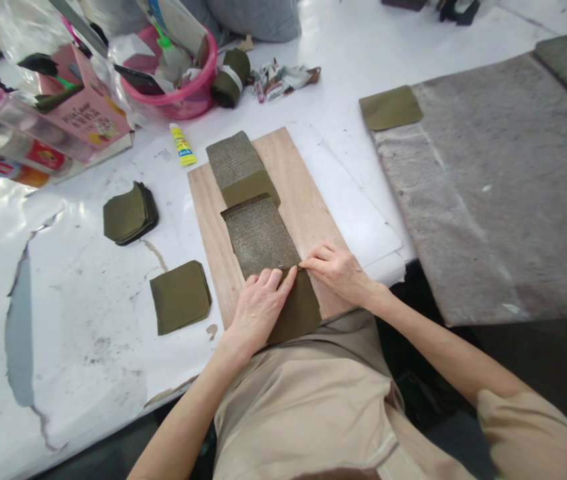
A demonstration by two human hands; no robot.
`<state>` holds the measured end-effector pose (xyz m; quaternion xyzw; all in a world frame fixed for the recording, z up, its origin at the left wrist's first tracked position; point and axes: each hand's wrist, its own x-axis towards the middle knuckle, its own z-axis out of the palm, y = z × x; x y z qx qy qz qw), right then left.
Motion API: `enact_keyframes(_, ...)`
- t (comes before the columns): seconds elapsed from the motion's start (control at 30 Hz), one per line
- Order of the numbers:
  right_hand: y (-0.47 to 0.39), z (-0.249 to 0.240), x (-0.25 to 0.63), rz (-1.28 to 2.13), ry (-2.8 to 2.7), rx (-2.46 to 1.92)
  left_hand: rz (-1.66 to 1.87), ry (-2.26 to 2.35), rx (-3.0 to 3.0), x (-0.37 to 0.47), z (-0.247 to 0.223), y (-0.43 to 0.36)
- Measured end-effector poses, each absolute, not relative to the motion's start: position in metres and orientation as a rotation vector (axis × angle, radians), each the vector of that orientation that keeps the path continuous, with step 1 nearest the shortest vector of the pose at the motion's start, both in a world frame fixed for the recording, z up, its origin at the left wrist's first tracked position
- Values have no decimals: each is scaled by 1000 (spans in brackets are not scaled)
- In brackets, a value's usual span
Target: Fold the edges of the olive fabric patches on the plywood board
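A wooden board [308, 193] lies in front of me, with olive fabric pieces on it. One piece shows a grey speckled backing [263, 233] and continues as a plain olive part [296, 310] at the board's near edge. My left hand [258, 303] presses down on the line where these two surfaces meet, its fingers lying on the fabric. At that line's right end, my right hand [333, 270] pinches the fabric edge between thumb and fingertips. Beyond is another olive piece [243, 167] with a similar backing, partly overlapped by the nearer one.
Left of the board are an olive fabric stack [181, 297] and another stack [128, 213]. A yellow glue tube [183, 147], pink basket [178, 103], fabric roll [231, 77] and pink box [88, 117] stand farther back. A grey slab [488, 187] at right bears an olive piece [391, 108].
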<state>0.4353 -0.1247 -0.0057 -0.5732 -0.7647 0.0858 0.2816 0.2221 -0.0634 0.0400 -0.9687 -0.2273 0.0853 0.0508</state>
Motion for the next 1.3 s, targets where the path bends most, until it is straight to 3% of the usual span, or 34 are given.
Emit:
enact_keyframes(0.9, -127, -3, 431, 202, -2114, -1573, 244, -723, -2953, 227, 41, -67)
enact_keyframes(1.3, -135, 7, 440, 245, -1963, -1695, -431, -986, -2996, 171, 11, -75)
